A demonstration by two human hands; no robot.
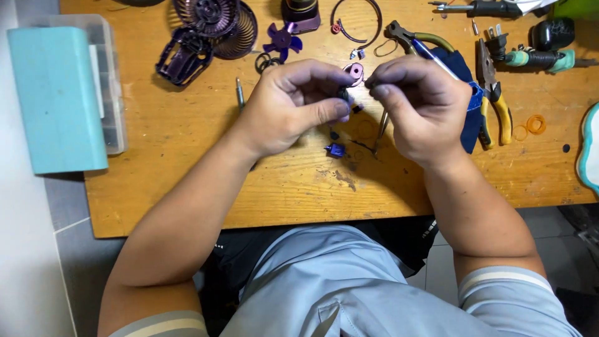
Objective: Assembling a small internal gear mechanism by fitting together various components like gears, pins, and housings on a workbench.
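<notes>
Views: one, head-worn. Position: above the seated person, looking steeply down over the lap onto a wooden workbench (187,187). Facing: forward and down; the bench's near edge crosses the lower middle of the frame, its far edge lies beyond the top. Distance: close, at arm's length; the left hand (290,106) and right hand (424,106) sit just above frame centre, forearms entering from the bottom corners. Coverage: the bench's left edge and near left corner, grey tiled floor beside it; the right edge is cut off. Overlap: not applicable, single view.
</notes>
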